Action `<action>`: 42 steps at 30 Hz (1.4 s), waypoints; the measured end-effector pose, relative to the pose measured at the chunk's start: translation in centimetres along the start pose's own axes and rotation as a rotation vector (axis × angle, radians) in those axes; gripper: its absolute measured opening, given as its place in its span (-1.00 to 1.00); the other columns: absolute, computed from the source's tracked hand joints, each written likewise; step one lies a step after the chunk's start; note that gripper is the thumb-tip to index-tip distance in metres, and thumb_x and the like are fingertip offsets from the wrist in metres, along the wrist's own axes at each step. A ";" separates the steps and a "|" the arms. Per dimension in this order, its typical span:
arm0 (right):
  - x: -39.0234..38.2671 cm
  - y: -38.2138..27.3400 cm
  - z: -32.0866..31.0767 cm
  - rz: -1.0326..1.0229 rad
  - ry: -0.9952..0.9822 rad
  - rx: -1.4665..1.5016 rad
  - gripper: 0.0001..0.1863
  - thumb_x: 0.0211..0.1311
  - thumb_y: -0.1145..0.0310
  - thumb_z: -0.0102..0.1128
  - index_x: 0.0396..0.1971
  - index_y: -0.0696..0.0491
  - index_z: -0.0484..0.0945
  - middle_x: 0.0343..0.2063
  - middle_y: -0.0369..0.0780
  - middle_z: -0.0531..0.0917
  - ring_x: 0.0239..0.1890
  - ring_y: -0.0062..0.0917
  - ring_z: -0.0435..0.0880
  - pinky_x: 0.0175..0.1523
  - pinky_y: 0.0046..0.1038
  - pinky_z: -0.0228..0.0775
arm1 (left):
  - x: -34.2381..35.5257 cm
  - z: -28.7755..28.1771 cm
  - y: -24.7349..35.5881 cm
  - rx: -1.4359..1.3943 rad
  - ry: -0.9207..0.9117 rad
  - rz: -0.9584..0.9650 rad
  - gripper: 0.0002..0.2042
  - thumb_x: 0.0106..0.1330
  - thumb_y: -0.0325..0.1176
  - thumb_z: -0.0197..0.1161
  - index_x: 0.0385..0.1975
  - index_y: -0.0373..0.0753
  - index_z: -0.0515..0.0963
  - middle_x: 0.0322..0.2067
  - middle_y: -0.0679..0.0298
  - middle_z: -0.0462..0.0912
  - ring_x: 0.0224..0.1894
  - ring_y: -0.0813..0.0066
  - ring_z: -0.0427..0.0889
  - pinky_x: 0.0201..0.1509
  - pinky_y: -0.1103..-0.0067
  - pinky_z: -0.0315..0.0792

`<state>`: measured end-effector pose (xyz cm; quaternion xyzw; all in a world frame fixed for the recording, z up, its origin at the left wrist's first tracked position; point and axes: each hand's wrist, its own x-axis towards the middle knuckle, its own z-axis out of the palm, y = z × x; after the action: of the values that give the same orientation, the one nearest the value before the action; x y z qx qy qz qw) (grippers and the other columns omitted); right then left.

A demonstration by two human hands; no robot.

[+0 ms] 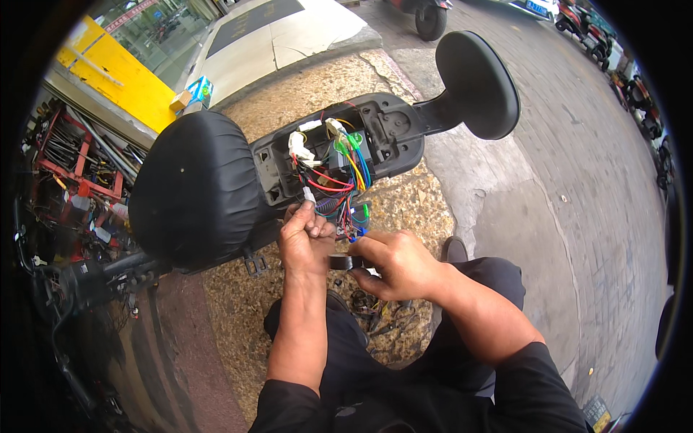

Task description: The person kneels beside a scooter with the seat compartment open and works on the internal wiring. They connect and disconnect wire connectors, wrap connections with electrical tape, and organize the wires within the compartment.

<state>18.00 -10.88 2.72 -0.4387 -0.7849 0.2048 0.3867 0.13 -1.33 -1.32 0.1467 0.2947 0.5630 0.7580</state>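
Note:
My left hand is closed, fingers curled around part of a wire bundle; a small white connector pokes out above its fingertips. Just to the right, my right hand grips a roll of black electrical tape beside my left wrist. Red, yellow and blue wires spill from the open compartment of an electric scooter body toward both hands. White connectors and a green-tipped plug lie in that compartment. My left fingers partly hide the gripped wires.
A black seat rises left of the compartment, and a padded backrest stands at its far right. Cable scraps lie on the ground between my feet. A red rack with clutter is at far left. Parked scooters line the street.

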 end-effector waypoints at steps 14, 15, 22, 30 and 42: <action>-0.2 0.1 0.0 0.009 -0.032 -0.014 -0.71 0.01 0.30 0.41 -0.30 0.08 0.56 -0.45 -0.15 0.63 -0.41 -0.12 0.68 -0.34 -0.13 0.52 | -0.2 0.7 1.4 0.203 -0.030 -0.016 -0.87 0.39 -0.31 0.28 -0.39 -0.13 0.50 -0.59 0.47 0.40 -0.56 0.64 0.36 -0.44 0.64 0.26; -0.2 0.1 0.0 0.013 -0.044 -0.019 -0.71 0.00 0.34 0.42 -0.27 0.08 0.58 -0.45 -0.14 0.63 -0.41 -0.13 0.68 -0.35 -0.15 0.52 | -0.1 0.7 1.5 0.254 -0.042 0.001 -0.86 0.39 -0.30 0.29 -0.38 -0.13 0.49 -0.58 0.46 0.41 -0.55 0.63 0.36 -0.43 0.63 0.26; -0.3 0.2 -0.1 0.001 -0.039 -0.045 -0.71 0.00 0.37 0.42 -0.26 0.09 0.59 -0.45 -0.16 0.64 -0.41 -0.17 0.69 -0.35 -0.19 0.53 | -0.7 0.6 2.0 0.452 -0.071 0.033 -0.89 0.38 -0.35 0.29 -0.31 -0.22 0.54 -0.55 0.43 0.45 -0.53 0.60 0.39 -0.39 0.61 0.29; -0.3 0.2 0.1 0.003 -0.056 -0.061 -0.72 0.01 0.36 0.42 -0.26 0.09 0.58 -0.49 -0.19 0.62 -0.43 -0.20 0.69 -0.36 -0.21 0.54 | 0.7 -0.5 0.7 0.292 -0.084 0.113 -0.87 0.38 -0.45 0.30 -0.42 -0.15 0.50 -0.63 0.47 0.42 -0.62 0.70 0.34 -0.51 0.67 0.22; -0.4 0.1 0.2 0.008 -0.132 -0.087 -0.71 0.01 0.31 0.42 -0.30 0.07 0.56 -0.47 -0.15 0.62 -0.42 -0.11 0.68 -0.36 -0.13 0.52 | 0.0 0.2 0.6 0.308 -0.029 0.139 -0.83 0.36 -0.47 0.32 -0.46 -0.13 0.48 -0.64 0.48 0.41 -0.63 0.71 0.33 -0.51 0.65 0.21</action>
<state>18.04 -11.18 2.35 -0.4437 -0.8150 0.2007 0.3141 -0.21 -1.12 -0.84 0.2893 0.3559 0.5599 0.6900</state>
